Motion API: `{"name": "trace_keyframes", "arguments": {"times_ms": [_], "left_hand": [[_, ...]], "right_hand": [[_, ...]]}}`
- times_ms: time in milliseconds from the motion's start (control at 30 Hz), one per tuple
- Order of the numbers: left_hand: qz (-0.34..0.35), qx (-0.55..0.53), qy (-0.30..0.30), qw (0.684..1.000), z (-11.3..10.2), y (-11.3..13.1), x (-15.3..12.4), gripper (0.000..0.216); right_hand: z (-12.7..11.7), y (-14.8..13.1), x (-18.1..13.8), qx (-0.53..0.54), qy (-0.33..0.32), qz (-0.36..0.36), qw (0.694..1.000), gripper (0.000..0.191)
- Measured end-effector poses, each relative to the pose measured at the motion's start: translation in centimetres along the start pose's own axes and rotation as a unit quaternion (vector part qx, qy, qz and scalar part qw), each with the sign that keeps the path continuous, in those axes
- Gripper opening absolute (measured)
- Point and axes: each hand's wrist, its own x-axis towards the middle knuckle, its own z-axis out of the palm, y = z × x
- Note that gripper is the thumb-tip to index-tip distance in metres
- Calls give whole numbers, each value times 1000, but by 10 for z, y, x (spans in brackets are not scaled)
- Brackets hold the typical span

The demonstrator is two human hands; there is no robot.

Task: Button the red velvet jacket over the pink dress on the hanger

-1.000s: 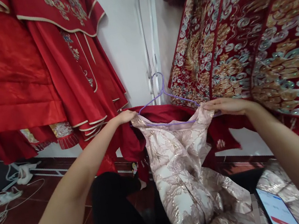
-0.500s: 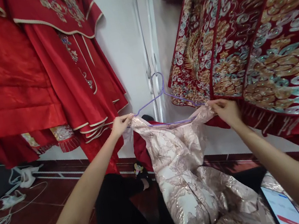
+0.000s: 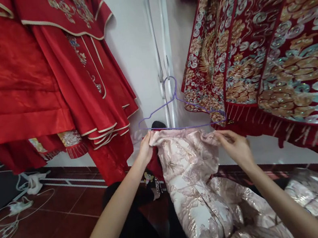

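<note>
Left hand (image 3: 146, 146) and right hand (image 3: 238, 147): fingers clamped on opposite top corners of the pale dress (image 3: 187, 167), just below the purple hanger (image 3: 176, 96). Looks like a spread-and-hold step; next move likely calls for even, two-sided tension.

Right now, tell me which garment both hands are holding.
The pale pink brocade dress, pinched at its top by the left hand and right hand; the hanging red garments are in neither.

The bottom edge cuts off the brocade dress (image 3: 194, 186), and the top edge crops the hanging red garments (image 3: 75, 80).
</note>
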Motion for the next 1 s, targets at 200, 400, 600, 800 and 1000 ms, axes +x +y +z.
{"name": "trace_keyframes", "arguments": {"times_ms": [200,400,600,800,1000], "left_hand": [[-3,-68,62,996,26,7,38,18],[0,-27,55,998,12,14,44,28],[-18,-16,53,998,8,14,42,33],[-19,-18,47,999,9,12,40,34],[-24,-13,31,999,9,13,37,32]], "right_hand": [[5,-22,-14,76,-54,-14,996,35],[-12,-22,-35,21,130,-45,990,32],[-31,6,-4,15,201,18,979,41],[-35,11,17,37,180,26,983,41],[-37,-8,25,55,138,35,988,40]]}}
